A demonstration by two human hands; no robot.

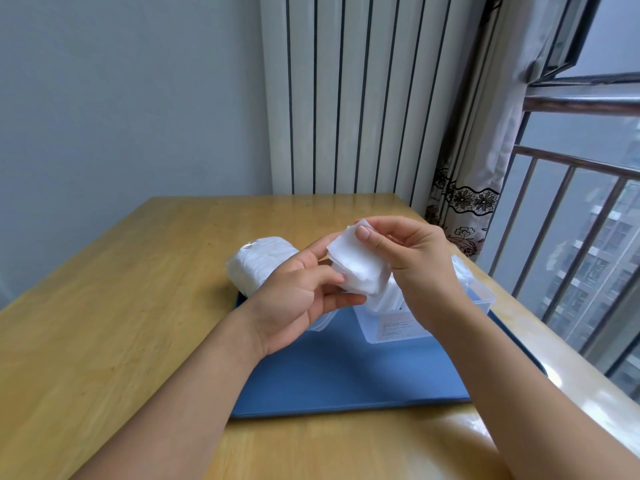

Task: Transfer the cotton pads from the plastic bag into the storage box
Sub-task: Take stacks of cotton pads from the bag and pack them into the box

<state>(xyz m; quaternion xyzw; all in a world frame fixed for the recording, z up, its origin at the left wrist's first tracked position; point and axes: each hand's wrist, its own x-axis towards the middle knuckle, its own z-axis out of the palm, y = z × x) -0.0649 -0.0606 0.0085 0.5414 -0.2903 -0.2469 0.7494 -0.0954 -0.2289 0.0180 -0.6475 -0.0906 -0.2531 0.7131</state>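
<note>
Stack of cotton pads (356, 268) pinched between left hand (304, 289) and right hand (408, 258), likely squared up above the clear storage box (398, 329), plastic bag (256, 263) lying behind on the table (121, 323).

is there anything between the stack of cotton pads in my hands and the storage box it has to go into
Nothing visible blocks it. Both the left hand and right hand hold the cotton pad stack above the clear storage box on the blue tray. The right wrist hides part of the box's opening.
</note>
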